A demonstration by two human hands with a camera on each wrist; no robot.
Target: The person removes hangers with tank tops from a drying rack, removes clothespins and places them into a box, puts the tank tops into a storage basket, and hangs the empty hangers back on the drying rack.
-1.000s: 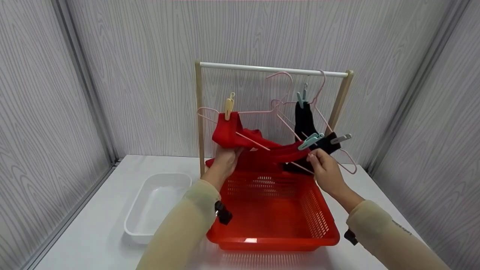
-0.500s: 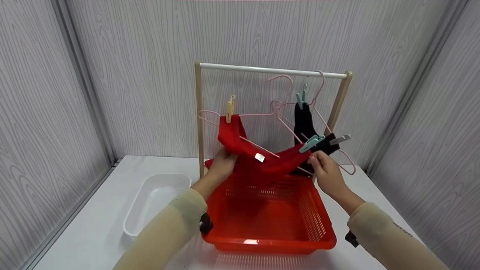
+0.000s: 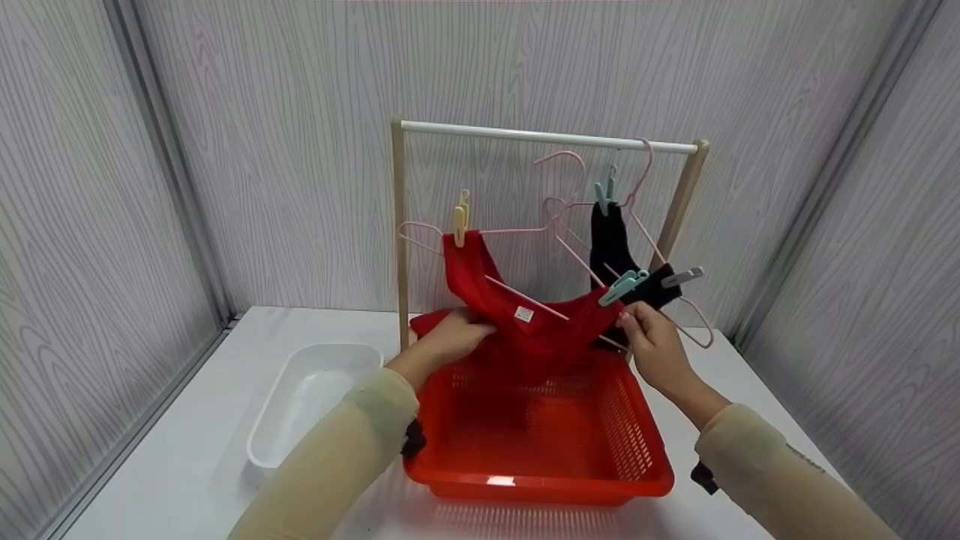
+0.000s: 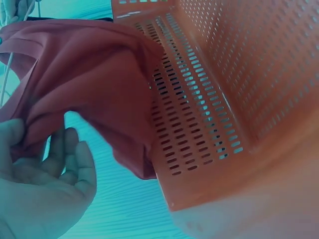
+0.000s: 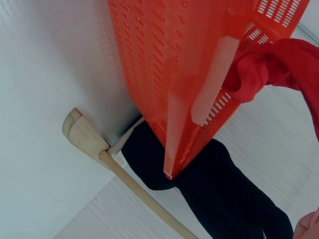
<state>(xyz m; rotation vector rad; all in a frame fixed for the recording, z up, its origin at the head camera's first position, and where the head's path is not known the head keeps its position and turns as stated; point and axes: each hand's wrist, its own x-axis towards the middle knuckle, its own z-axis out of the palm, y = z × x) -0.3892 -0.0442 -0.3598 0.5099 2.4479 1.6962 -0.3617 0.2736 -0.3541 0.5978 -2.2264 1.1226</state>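
A red sleeveless top (image 3: 480, 274) with a white neck label (image 3: 523, 314) hangs on a pink hanger (image 3: 517, 229). A yellow clothespin (image 3: 460, 225) clips its left strap, a teal clothespin (image 3: 622, 287) its right one. My left hand (image 3: 454, 335) holds the top's left side; in the left wrist view the thumb lies over the red cloth (image 4: 94, 74). With thumb and fingertips, my right hand (image 3: 654, 345) pinches the right strap's edge just below the teal clothespin. This hanger's hook shows below the rod, off it.
Behind stands a rack with a white rod (image 3: 525, 136). On it hangs another pink hanger (image 3: 646, 169) with a black garment (image 3: 609, 240) clipped on. Below the hands is a red perforated basket (image 3: 540, 480); a white tray (image 3: 259, 442) lies to its left.
The left hand has shifted its hold along the red top, whose front now drops lower and shows the white label. The right hand stays about where it was.
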